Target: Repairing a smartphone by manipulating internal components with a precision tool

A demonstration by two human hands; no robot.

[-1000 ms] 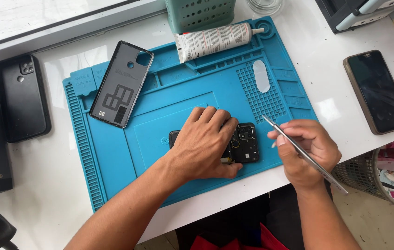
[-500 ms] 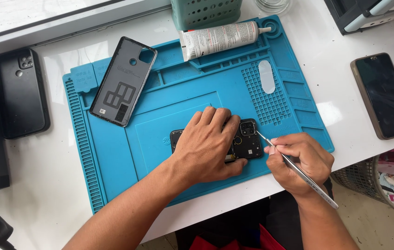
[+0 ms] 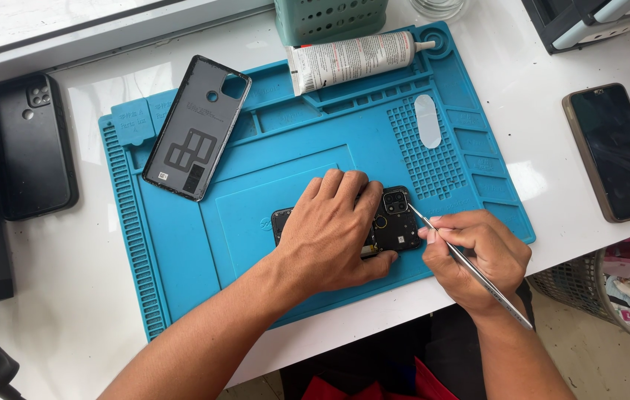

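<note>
An opened black phone (image 3: 396,222) lies back-up on the blue work mat (image 3: 270,170), its camera block at the right end. My left hand (image 3: 333,230) presses flat on it and covers most of its body. My right hand (image 3: 478,255) holds thin metal tweezers (image 3: 471,270) like a pen. Their tip touches the phone's right edge near the camera block.
A removed back cover (image 3: 196,130) lies inside-up on the mat's left part, a glue tube (image 3: 352,59) along its top edge. A black phone case (image 3: 30,144) sits left of the mat, another phone (image 3: 615,152) to the right. A green basket (image 3: 330,16) stands behind.
My right hand has moved left toward the phone, bringing the tweezers' tip from the mat's grid area to the phone's right edge. My left hand stays pressed on the phone.
</note>
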